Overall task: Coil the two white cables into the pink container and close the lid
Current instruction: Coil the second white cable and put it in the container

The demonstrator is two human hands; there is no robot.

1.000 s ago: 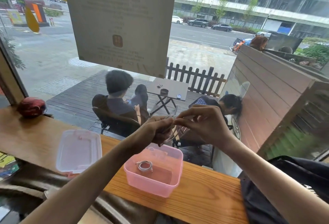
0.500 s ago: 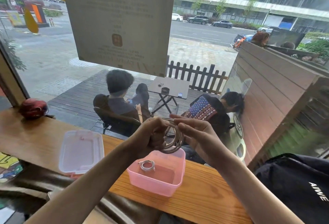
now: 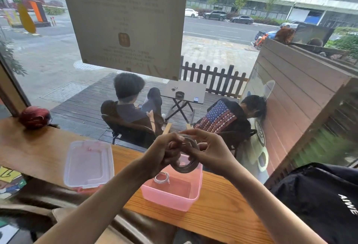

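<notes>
The open pink container [image 3: 170, 197] stands on the wooden counter, with one small coiled white cable [image 3: 161, 178] lying inside near its left wall. Just above its far rim I hold the second white cable [image 3: 188, 167], wound into a ring of several loops. My left hand [image 3: 164, 151] grips the ring's left side, and my right hand [image 3: 209, 148] pinches its top and right side. The clear lid [image 3: 88, 163] with pink clips lies flat on the counter, left of the container.
The wooden counter [image 3: 213, 210] runs along a window, with glass right behind the container. A dark red round object [image 3: 33, 116] sits at the far left of the counter. A black bag [image 3: 319, 201] lies at the right, and a brown leather seat [image 3: 135, 226] is below.
The cable went from a bundle held between my fingertips to a plain round ring. Both hands have come down with it, closer to the container's far rim.
</notes>
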